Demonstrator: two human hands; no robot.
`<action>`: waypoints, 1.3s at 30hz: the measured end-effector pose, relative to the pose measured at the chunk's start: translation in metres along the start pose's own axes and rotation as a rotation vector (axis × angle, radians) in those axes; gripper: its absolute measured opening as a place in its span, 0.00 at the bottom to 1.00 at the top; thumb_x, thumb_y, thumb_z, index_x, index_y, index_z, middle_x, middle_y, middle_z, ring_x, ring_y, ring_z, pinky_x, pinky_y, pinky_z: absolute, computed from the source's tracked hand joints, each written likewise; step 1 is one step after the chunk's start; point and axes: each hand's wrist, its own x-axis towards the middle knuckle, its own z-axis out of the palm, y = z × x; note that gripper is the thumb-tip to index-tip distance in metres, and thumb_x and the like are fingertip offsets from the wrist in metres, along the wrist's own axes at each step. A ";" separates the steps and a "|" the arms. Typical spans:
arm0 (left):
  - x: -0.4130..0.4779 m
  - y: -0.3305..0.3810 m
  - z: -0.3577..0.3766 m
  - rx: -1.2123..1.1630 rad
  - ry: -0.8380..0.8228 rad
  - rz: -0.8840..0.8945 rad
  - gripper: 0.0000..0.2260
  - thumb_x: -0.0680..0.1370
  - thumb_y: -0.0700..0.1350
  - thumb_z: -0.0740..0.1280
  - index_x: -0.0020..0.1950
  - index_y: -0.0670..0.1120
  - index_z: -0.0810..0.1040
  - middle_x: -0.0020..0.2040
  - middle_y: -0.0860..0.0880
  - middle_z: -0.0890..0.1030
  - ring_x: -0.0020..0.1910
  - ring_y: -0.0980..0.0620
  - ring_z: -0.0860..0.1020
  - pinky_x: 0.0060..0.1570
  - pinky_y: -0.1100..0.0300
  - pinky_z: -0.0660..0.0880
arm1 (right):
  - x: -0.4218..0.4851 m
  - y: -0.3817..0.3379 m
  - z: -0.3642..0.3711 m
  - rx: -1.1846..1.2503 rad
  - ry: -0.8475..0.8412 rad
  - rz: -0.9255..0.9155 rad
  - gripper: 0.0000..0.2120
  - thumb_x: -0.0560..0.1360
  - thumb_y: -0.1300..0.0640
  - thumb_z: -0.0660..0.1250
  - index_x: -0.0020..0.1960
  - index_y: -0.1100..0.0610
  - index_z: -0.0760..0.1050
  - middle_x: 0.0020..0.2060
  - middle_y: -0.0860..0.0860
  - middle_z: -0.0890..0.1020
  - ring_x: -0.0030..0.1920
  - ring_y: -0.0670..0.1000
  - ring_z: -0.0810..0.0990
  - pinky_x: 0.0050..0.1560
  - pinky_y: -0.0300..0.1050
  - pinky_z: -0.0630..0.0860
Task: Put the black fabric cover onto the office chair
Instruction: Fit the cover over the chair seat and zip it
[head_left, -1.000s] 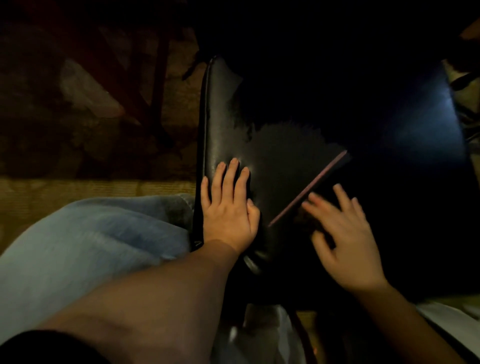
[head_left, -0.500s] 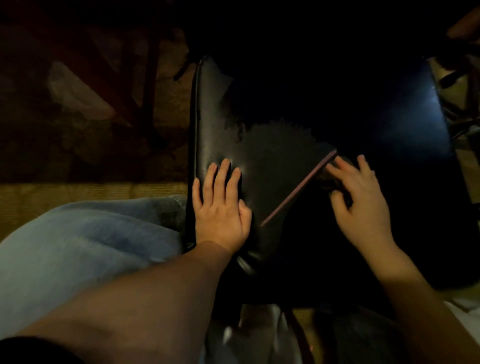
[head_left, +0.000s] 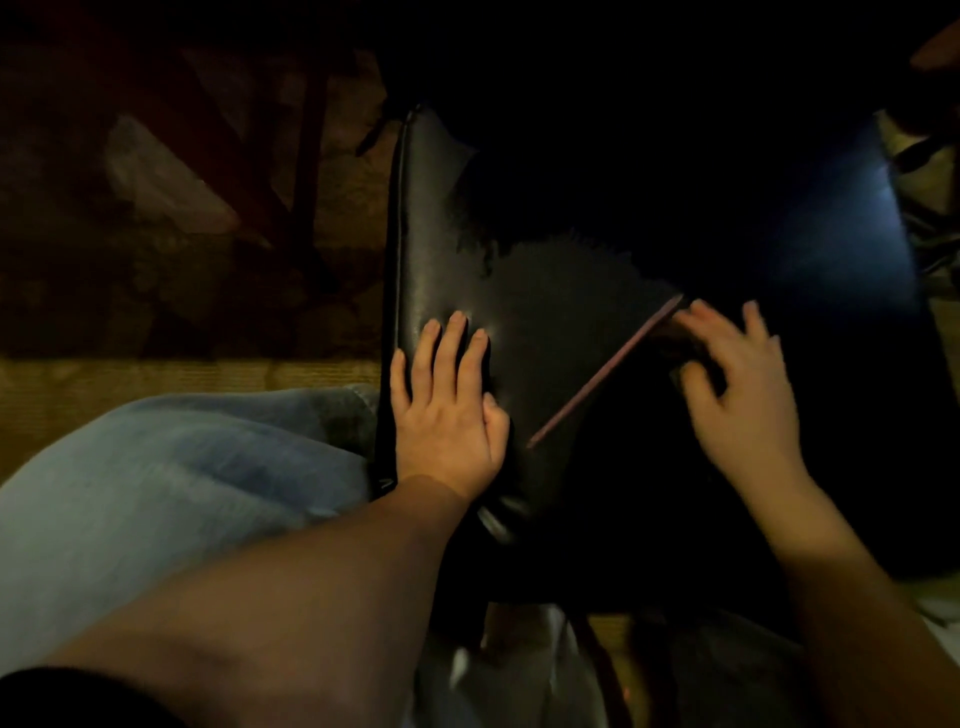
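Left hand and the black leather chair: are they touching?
Touching. The head view shows the left hand lying flat on the leather chair, fingers straight, with no gap.

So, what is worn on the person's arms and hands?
The left arm and right arm are bare, but a dark sleeve begins high on the left one. No ring, watch or glove shows on the left hand or right hand, though the picture is dim.

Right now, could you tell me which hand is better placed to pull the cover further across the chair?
Probably right. The right hand sits at the cover's hem; the left hand lies flat on the bare chair, away from it.
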 end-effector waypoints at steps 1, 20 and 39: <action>0.000 0.000 0.000 0.000 0.001 0.000 0.27 0.73 0.49 0.55 0.72 0.45 0.68 0.75 0.44 0.65 0.75 0.45 0.58 0.73 0.43 0.51 | 0.011 0.006 -0.004 -0.008 0.021 0.039 0.25 0.73 0.56 0.56 0.70 0.53 0.71 0.71 0.50 0.70 0.75 0.61 0.56 0.74 0.60 0.51; -0.001 0.001 -0.005 -0.080 -0.001 -0.016 0.26 0.73 0.49 0.55 0.71 0.44 0.71 0.74 0.45 0.67 0.75 0.44 0.62 0.73 0.43 0.52 | -0.078 -0.051 0.027 -0.025 -0.097 -0.096 0.25 0.75 0.63 0.64 0.71 0.53 0.70 0.72 0.49 0.68 0.76 0.51 0.54 0.74 0.47 0.47; -0.045 -0.007 -0.080 -0.119 -0.542 0.174 0.27 0.82 0.51 0.57 0.79 0.47 0.53 0.80 0.49 0.49 0.78 0.48 0.47 0.75 0.47 0.54 | -0.128 -0.072 0.015 -0.028 0.018 0.330 0.29 0.77 0.58 0.65 0.76 0.53 0.61 0.75 0.53 0.62 0.76 0.55 0.57 0.74 0.50 0.58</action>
